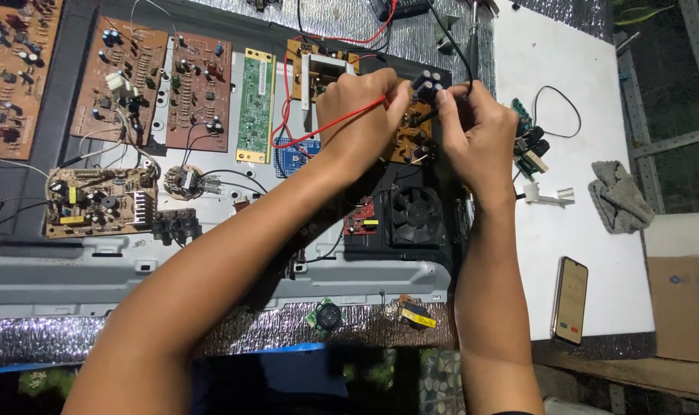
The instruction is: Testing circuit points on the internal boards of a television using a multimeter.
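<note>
My left hand (361, 115) pinches a red test probe (342, 123) whose red wire loops back to the left. My right hand (478, 134) grips a black probe (430, 115) with a black wire running up and away. Both probe tips meet over a small brown circuit board (412, 137) with dark capacitors (429, 81) at its top. The board sits above a black unit with a round fan (415, 214). The tips themselves are partly hidden by my fingers.
Several brown circuit boards (154, 81) and a green board (256, 104) lie on a grey metal chassis (81, 269). A phone (571, 300), grey cloth (618, 196) and small connectors (530, 146) rest on the white tabletop (564, 69). Silver foil sheet (349, 323) lines the near edge.
</note>
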